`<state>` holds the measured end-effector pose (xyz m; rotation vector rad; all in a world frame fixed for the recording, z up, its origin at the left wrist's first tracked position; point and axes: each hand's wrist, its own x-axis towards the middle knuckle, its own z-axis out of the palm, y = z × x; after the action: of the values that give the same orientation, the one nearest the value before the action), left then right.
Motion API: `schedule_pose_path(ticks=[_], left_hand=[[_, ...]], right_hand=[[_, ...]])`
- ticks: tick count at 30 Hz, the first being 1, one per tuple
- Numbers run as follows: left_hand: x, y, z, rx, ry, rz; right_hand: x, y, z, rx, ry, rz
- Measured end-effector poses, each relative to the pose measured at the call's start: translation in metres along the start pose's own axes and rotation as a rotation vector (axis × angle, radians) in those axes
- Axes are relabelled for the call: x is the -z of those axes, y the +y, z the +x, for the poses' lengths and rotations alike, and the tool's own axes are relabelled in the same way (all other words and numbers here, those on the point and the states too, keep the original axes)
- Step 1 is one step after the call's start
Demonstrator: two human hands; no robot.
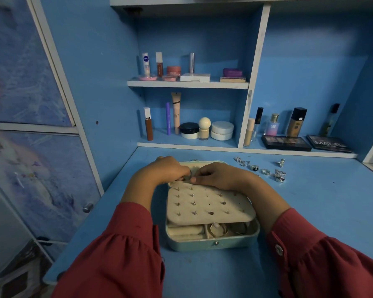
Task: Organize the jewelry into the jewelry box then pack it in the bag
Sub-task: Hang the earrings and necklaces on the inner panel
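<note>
Jewelry box: open on the blue desk, pale earring panel hinged up over the lower tray; landmark for all below.
Panel: about 12 studs seated, several holes bare, mostly on the right side.
Left hand: at the far edge of the box, fingers curled narrow, pinching something small and metallic; exact piece too small to tell.
Right hand: touching the left at that same far edge, fingertips pinched close around the same small piece.
Loose rings: to the right of the box, near its far corner, apart from it.
Lower tray: bangles or hoops visible at the near side.
Bag: not in view.
Step, by judgement: seating a small piece at the panel's top row.
Advice: steady the panel with 1 hand, press straight in, avoid knocking neighbouring studs.
</note>
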<state>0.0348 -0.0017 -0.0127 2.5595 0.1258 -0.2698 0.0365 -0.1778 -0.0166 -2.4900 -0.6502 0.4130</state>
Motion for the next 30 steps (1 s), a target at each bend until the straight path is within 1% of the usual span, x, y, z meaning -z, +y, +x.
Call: schedule_pose_path(ticks=[5, 10, 14, 16, 21, 24, 30], left_hand=[[0.000, -0.004, 0.002, -0.040, -0.003, -0.009], [0.006, -0.002, -0.002, -0.130, -0.035, -0.063], [0.010, -0.003, -0.003, -0.198, 0.033, -0.151], [0.010, -0.003, -0.005, -0.225, 0.034, -0.202], [0.005, 0.000, -0.001, -0.182, -0.026, -0.126], [0.003, 0.002, 0.001, -0.154, -0.026, -0.144], [0.000, 0.006, -0.003, -0.172, -0.048, -0.156]], right_hand=[[-0.002, 0.001, 0.002, -0.011, 0.026, 0.018], [-0.002, 0.003, -0.001, 0.029, 0.060, 0.153], [-0.001, 0.004, -0.004, 0.033, 0.079, 0.238], [0.000, 0.005, -0.004, 0.024, 0.080, 0.265], [0.000, 0.007, -0.003, 0.024, 0.075, 0.336], [-0.001, 0.007, -0.003, 0.031, 0.078, 0.349], [-0.001, 0.006, -0.003, 0.024, 0.094, 0.338]])
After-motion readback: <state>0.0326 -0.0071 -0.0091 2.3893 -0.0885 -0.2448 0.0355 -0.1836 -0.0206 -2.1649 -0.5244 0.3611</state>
